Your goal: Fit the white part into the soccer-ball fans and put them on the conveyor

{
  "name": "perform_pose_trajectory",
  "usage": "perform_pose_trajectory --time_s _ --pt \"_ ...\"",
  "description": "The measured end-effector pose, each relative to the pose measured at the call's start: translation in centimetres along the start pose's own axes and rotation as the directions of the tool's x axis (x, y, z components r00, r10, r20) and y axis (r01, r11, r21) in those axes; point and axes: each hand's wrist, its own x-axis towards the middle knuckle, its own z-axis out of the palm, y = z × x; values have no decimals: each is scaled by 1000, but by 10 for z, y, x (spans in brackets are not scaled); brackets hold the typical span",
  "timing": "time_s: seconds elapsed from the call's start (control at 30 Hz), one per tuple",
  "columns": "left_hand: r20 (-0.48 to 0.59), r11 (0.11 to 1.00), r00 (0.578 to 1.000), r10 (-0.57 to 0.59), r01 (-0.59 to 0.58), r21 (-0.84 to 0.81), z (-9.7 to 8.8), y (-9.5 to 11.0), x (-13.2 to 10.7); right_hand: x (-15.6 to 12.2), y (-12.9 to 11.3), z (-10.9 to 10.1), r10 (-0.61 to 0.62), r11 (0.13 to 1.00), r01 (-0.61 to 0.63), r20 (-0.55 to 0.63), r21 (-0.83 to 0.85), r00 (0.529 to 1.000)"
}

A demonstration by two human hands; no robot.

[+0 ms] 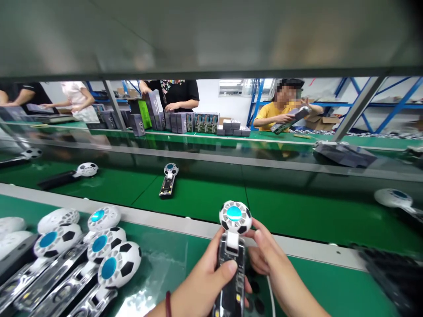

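Observation:
I hold a handheld fan (233,246) upright in front of me; it has a soccer-ball head with a teal centre and a clear handle. My left hand (201,284) wraps the handle, thumb pressed on its front. My right hand (268,259) grips the handle's right side just below the head. A white cable runs down under my right hand. Several matching fans (99,259) lie side by side at the lower left on the green table (324,286).
Beyond a grey rail (165,220) a green conveyor belt (280,207) carries single fans (169,178) (71,174) (395,198). Across it, people handle boxes (185,121) at the far table. A dark object (393,273) sits at the lower right. A metal shelf (211,39) spans overhead.

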Motion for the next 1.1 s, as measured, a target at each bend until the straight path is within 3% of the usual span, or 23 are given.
perform_pose_trajectory --time_s 0.13,0.33,0.53,0.73,0.8,0.9,1.1 --pt "-143 996 986 80 -73 53 -7 6 2 7 0 -17 -19 963 34 58 -266 998" --pt "-227 992 969 101 -81 95 -6 9 4 4 -7 -29 15 767 156 261 -622 965" --pt "-202 996 976 77 -65 66 -4 9 0 -1 -8 -22 56 611 210 306 -763 950" --pt "-210 989 973 96 -68 134 1 6 -3 -1 -5 -15 74 540 221 307 -812 949" --pt "-240 955 961 139 -67 288 0 7 9 0 -5 -14 73 527 232 316 -818 946" --pt "-281 819 917 282 -78 568 -6 16 46 1 -6 -13 74 515 246 329 -821 941" --pt "-277 569 837 471 -48 821 -29 38 135 3 -3 -16 63 504 248 321 -828 945"
